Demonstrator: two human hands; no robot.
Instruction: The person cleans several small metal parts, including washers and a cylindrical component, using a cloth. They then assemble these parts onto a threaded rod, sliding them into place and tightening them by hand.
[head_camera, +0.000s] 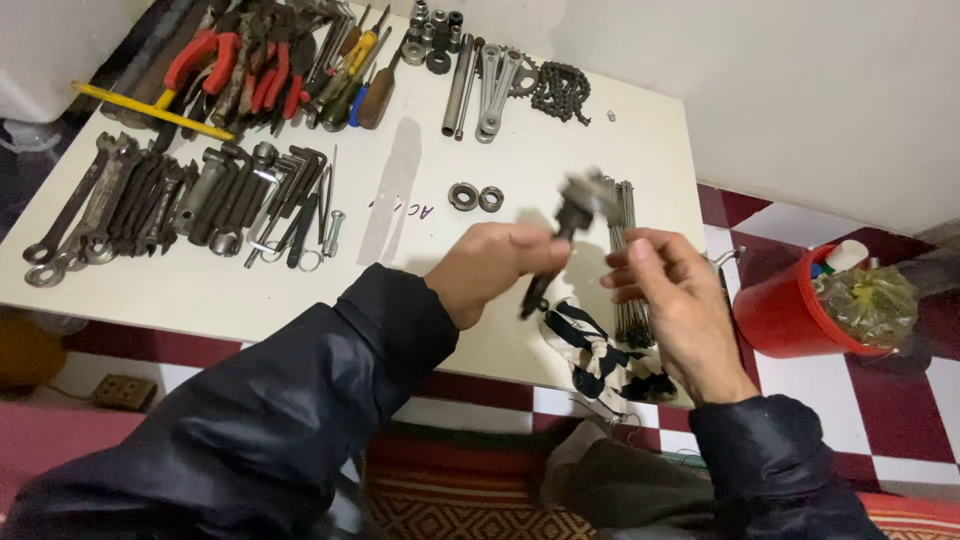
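White table (640, 130) w/ wrenches (130, 200), pliers (240, 70), prob. spokes (630, 260).

On the table (420, 160), a row of wrenches (130, 200) lies at the left side. Behind them, at the far left corner, is a pile of pliers and screwdrivers (270, 70). To the right of this pile lie sockets (432, 35) and then a chain (560, 90). Two rings (476, 197) lie side by side near the middle. Thin rods (625, 250) lie at the right edge, with a cloth (600, 355) at the near edge, partly on them. A bucket (790, 310) stands on the floor to the right of the table.
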